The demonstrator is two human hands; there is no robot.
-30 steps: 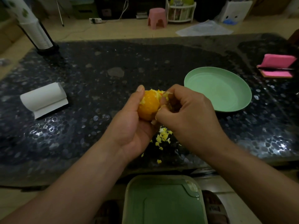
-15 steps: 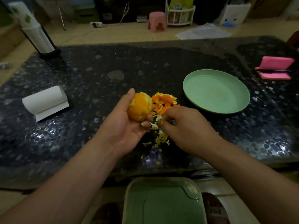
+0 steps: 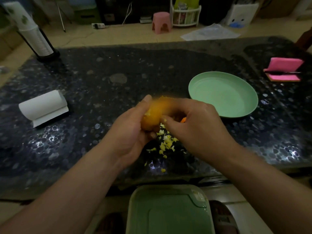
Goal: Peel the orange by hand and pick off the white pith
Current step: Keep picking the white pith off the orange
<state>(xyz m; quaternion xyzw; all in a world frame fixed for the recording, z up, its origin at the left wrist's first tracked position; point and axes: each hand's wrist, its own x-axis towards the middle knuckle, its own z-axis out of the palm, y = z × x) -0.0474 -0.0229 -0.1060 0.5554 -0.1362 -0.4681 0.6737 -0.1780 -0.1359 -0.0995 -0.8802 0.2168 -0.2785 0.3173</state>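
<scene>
My left hand [image 3: 130,129] grips the peeled orange [image 3: 156,114], which is blurred by motion, just above the dark table [image 3: 101,81]. My right hand [image 3: 194,125] is up against the fruit's right side with its fingers curled and the fingertips pinched at the surface. Whether a bit of pith sits between them is hidden. Small pale pith scraps [image 3: 166,142] lie scattered on the table below both hands. A sliver of orange peel [image 3: 183,119] shows under my right hand; the rest of the peel pile is covered.
An empty green plate [image 3: 222,95] sits right of my hands. A white paper roll [image 3: 43,107] lies at the left, a pink sponge [image 3: 285,70] at the far right, a cup stack [image 3: 32,31] at the back left. A green tray [image 3: 168,211] sits below the table's near edge.
My right hand rose from the scrap pile on the table back to the orange. My left hand turned the fruit, now blurred, and the peel pile became covered.
</scene>
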